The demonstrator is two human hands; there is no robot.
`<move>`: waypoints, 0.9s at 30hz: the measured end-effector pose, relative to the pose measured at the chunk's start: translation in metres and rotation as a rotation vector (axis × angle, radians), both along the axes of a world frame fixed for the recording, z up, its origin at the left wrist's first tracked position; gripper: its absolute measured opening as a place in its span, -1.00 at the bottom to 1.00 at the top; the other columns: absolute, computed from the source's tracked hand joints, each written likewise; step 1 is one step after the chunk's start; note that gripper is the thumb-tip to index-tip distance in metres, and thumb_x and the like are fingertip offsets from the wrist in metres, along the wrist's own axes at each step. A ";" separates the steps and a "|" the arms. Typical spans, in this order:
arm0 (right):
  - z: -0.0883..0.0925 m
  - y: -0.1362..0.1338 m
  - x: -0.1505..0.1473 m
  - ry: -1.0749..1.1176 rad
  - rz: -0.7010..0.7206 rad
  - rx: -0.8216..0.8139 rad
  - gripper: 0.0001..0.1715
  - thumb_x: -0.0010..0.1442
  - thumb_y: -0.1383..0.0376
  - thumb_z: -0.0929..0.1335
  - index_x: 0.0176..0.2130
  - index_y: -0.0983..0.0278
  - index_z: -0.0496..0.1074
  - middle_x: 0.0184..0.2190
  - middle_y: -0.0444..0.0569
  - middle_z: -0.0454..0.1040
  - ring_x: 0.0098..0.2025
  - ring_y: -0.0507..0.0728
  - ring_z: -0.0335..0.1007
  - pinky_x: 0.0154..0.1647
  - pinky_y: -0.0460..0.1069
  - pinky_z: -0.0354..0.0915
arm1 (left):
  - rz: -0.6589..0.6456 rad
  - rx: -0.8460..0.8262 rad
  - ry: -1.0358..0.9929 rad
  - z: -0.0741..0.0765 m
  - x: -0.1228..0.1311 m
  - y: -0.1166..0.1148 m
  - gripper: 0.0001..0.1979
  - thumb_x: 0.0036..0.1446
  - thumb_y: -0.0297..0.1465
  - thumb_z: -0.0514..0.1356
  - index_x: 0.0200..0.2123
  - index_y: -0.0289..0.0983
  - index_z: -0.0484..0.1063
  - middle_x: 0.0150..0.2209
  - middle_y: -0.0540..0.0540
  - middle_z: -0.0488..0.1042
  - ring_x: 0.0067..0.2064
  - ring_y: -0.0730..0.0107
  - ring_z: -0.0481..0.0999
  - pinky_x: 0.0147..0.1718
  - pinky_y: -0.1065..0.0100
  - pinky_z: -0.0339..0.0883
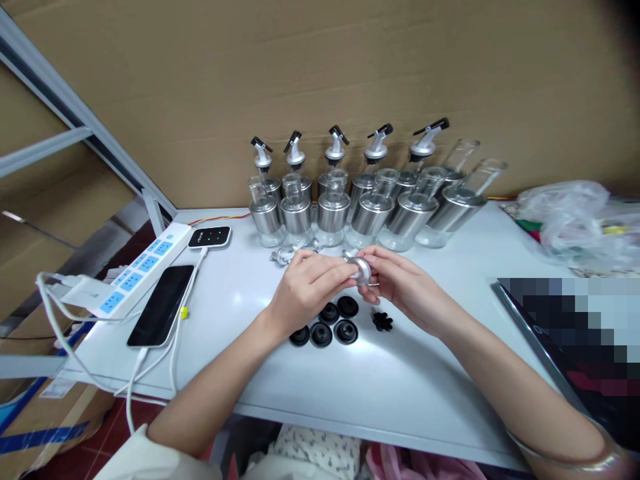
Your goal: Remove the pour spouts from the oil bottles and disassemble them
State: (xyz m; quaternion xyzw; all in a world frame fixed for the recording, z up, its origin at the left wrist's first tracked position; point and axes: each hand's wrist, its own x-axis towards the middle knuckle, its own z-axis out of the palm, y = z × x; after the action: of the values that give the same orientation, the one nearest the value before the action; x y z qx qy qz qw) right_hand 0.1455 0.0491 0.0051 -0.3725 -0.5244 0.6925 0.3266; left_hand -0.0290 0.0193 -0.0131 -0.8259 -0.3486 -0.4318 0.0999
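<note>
Pinching silver part [365, 272]: left hand [311, 281] plus right hand [401, 283], over white table [240, 287]. Cardboard wall [320, 67] and 12 bottles [334, 213] beyond them; 5 black discs [321, 335] on near side.

Metal, glass and plastic, seen from my distant seat.
To me the worktop [425, 393] looks smooth and glossy, the bottles [333, 215] clear glass with brushed metal, the held cap [365, 272] silvery and satin, the discs [321, 334] black plastic, the back panel [325, 67] matt cardboard, the bag [570, 217] thin, wrinkled plastic.
</note>
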 end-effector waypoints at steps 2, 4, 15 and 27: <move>-0.001 -0.001 -0.002 -0.059 0.041 0.013 -0.63 0.12 0.00 0.27 -0.43 0.24 0.20 -0.63 -0.21 0.24 -0.61 -0.04 0.12 -0.60 -0.09 0.04 | -0.027 -0.008 0.000 0.000 0.001 -0.001 -0.89 0.25 -0.44 0.09 -0.16 -0.25 0.36 -0.24 -0.05 0.57 -0.22 0.47 0.53 -0.27 0.39 0.25; -0.003 -0.001 -0.004 -0.102 0.082 0.017 -0.57 0.12 -0.04 0.24 -0.49 0.24 0.15 -0.68 -0.23 0.16 -0.65 -0.07 0.00 -0.64 -0.11 -0.06 | -0.052 -0.013 0.001 0.000 0.002 -0.002 -0.89 0.24 -0.47 0.09 -0.16 -0.27 0.35 -0.23 -0.08 0.56 -0.21 0.45 0.53 -0.27 0.39 0.28; -0.006 -0.001 -0.006 -0.234 -0.046 0.047 -0.33 0.03 -0.27 0.18 -0.65 0.22 0.05 -0.76 -0.27 -0.11 -0.68 -0.08 -0.23 -0.67 -0.09 -0.22 | -0.076 0.069 0.103 -0.001 0.005 -0.002 -0.85 0.21 -0.48 0.12 -0.14 -0.29 0.35 -0.25 -0.08 0.54 -0.18 0.40 0.49 -0.25 0.37 0.27; -0.010 -0.006 -0.007 -0.399 -0.029 0.169 -0.25 0.05 -0.30 0.10 -0.72 0.24 0.01 -0.77 -0.22 -0.04 -0.67 -0.07 -0.18 -0.63 -0.08 -0.15 | 0.155 0.268 0.182 0.000 0.005 -0.002 -0.67 0.25 -0.16 0.06 -0.45 -0.26 0.35 -0.48 0.09 0.53 -0.44 0.49 0.40 -0.28 0.28 -0.05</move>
State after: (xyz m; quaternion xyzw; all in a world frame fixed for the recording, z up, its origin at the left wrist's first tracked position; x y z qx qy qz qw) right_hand 0.1386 0.0428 -0.0046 -0.4810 -0.6294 0.5539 0.2564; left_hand -0.0237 0.0171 -0.0130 -0.8114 -0.3402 -0.3889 0.2734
